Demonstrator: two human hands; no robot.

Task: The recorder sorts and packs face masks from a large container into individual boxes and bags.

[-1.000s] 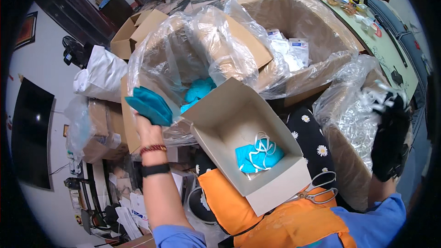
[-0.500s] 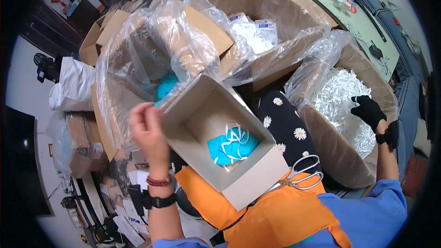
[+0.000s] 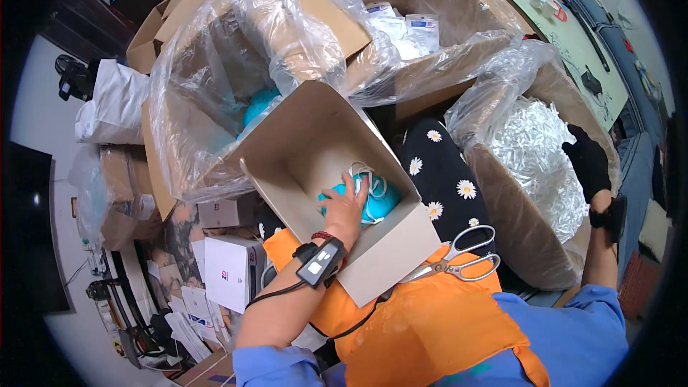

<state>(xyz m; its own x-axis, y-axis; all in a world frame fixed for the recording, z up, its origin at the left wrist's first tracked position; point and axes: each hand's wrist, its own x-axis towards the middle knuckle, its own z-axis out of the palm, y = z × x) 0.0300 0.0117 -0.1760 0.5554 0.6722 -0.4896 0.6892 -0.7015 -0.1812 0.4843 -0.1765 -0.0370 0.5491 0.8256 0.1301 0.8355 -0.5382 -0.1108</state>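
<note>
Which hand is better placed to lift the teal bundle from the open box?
Probably the left: the left hand is inside the open box, its fingers on the teal bundle. The gloved right hand is off to the side, by the silvery strips.

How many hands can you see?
2: the left hand, bare, inside the open cardboard box, at the teal bundle; the right hand, black-gloved, beside the silvery strips.

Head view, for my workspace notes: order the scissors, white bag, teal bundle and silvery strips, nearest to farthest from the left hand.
1. Teal bundle: under the left hand, in the open box.
2. Scissors: lower right.
3. Silvery strips: farther right.
4. White bag: far left.
</note>
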